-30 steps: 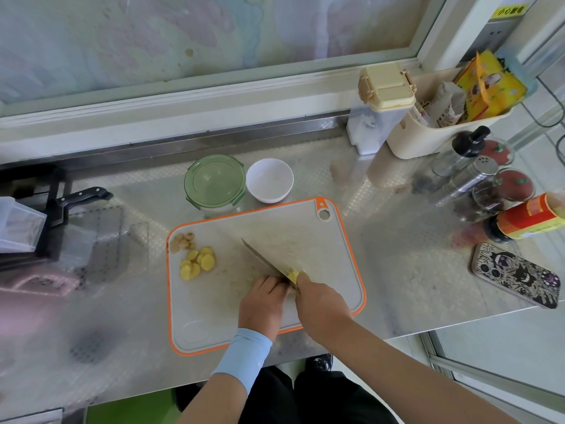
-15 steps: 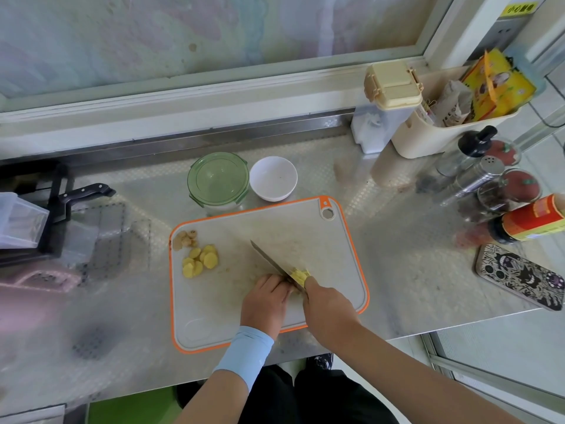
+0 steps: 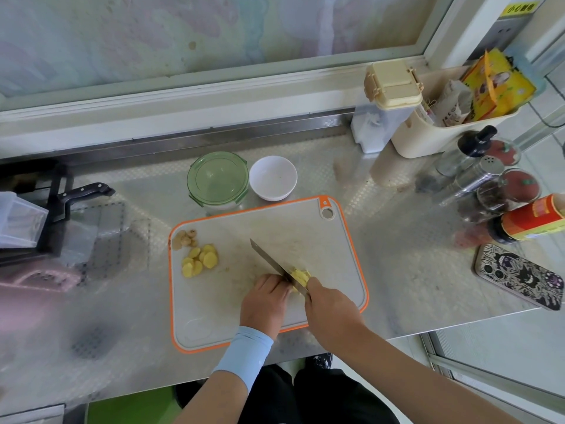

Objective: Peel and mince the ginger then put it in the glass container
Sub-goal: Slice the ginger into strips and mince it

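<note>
On the orange-rimmed cutting board point(image 3: 342, 255) my right hand point(image 3: 331, 307) grips a knife point(image 3: 270, 261) whose blade points up and to the left. Yellow cut ginger point(image 3: 301, 275) lies against the blade's right side. My left hand point(image 3: 266, 301), fingers curled, holds down ginger just left of the blade; that piece is mostly hidden. A pile of ginger slices point(image 3: 200, 260) and brownish peel scraps point(image 3: 183, 238) sit at the board's left. The glass container point(image 3: 217, 182) with a green lid stands behind the board.
A white bowl point(image 3: 273, 178) sits beside the container. Bottles and spice jars point(image 3: 495, 191), a red-labelled bottle point(image 3: 532, 220) and a phone point(image 3: 519, 276) crowd the right. A beige bin point(image 3: 428, 139) and lidded box point(image 3: 391, 87) stand at the back right. A black-handled tool point(image 3: 82, 192) lies left.
The knife and both hands stay at the same spot on the board, with only small chopping motion. The camera has shifted slightly.
</note>
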The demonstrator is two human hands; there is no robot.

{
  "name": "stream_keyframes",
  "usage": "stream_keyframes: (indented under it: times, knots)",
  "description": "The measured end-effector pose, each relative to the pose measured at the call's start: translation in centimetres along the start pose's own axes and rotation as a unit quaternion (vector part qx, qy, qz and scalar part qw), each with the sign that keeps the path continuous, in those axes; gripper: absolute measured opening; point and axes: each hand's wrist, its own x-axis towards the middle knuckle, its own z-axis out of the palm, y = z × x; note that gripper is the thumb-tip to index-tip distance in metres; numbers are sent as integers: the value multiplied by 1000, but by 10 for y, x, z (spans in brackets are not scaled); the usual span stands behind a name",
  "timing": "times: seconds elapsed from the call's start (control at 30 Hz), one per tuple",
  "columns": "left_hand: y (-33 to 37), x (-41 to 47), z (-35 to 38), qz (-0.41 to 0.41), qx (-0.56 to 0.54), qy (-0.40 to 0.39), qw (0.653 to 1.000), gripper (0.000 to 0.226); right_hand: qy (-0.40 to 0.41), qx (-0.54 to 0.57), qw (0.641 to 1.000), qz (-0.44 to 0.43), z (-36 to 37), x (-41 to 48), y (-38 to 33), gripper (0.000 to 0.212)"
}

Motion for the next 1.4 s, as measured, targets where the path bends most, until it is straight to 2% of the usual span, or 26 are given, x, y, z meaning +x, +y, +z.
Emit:
stream_keyframes:
  times: [0.13,0.27,0.43,0.53,0.67,0.83,0.93,1.17,1.33,1.4]
  knots:
    - [1,0,3,-6,3,5,1000,20,-3,-7,1000,4,4,-1,3,7]
    - [0,-1,4,-18,-4,2,1000,14,-3,-2,1000,-4,7,9,-6,8]
    - [-1,-1,3,-47,-18,-32,998,10,14,-5,1000,-19,6,19,-14,25]
    - [-3,0,0,-41,-25,-42,998,17,17,0,1000,-24,5,18,-15,21]
    - [-4,-1,0,-27,-28,-40,998,10,20,6,1000,-18,6,18,-15,14]
    - [0,0,1,-18,-16,-22,999,15,19,2,1000,-5,5,10,-9,21]
    - [-1,1,0,-10,-8,-18,1000,21,4,3,1000,6,4,0,-3,13]
    - [-6,-3,5,-30,-19,-29,999,17,5,-4,1000,3,8,2,-5,11]
    - [-4,-4,3,-36,-30,-35,998,18,-1,-13,1000,-6,5,13,-17,26]
    - [-5,-4,2,-36,-30,-35,998,17,1,-13,1000,-9,5,14,-19,26]
